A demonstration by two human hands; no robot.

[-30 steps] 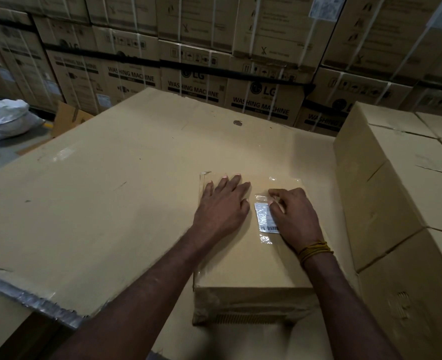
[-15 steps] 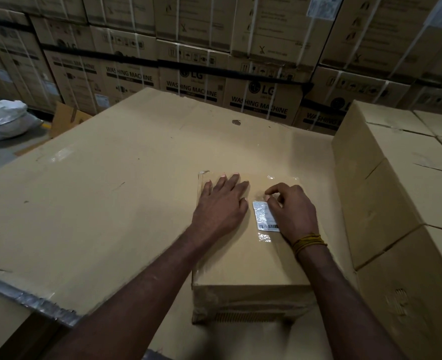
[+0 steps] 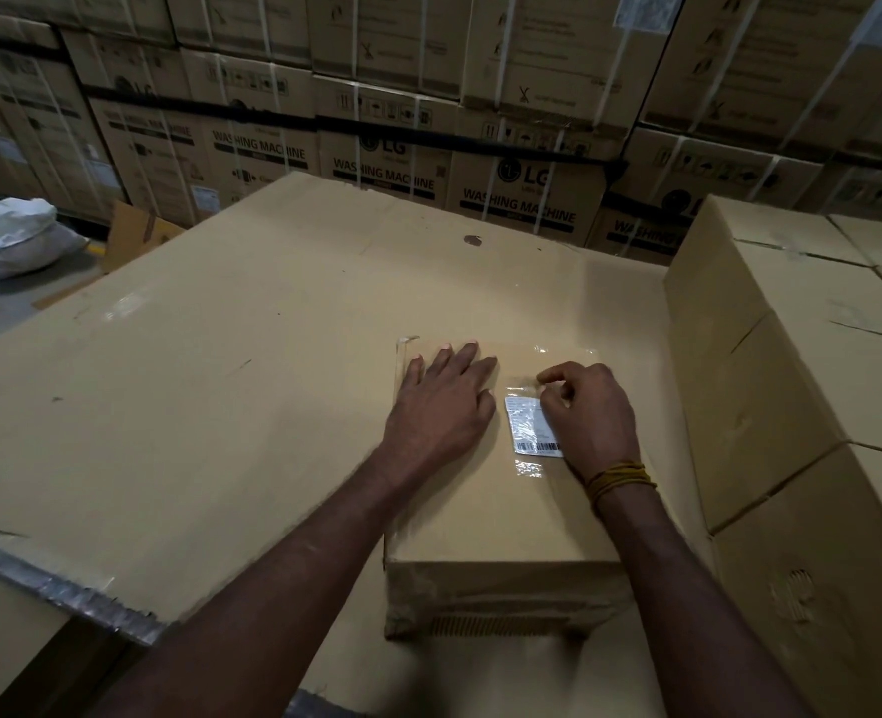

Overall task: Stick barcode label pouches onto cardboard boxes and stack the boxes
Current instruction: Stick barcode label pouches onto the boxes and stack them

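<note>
A small brown cardboard box (image 3: pixel 480 515) lies on a large cardboard sheet (image 3: pixel 211 406) in front of me. On its top sits a clear pouch with a white barcode label (image 3: pixel 527 427) inside, lying flat against the cardboard. My left hand (image 3: pixel 444 406) rests flat on the box top, fingers straight and spread, just left of the pouch. My right hand (image 3: pixel 589 417) covers the pouch's right side. Its fingers are curled, and the thumb and forefinger pinch the pouch's upper edge.
A stack of plain brown boxes (image 3: pixel 791 396) rises close on the right, taller than the small box. Strapped washing-machine cartons (image 3: pixel 516 194) form a wall behind. A white sack (image 3: pixel 3 235) lies on the floor at the far left, beyond the sheet's torn, taped near-left edge.
My right hand's fingers have curled up from pressing flat on the pouch to pinching its top edge. The left hand and the box have stayed put.
</note>
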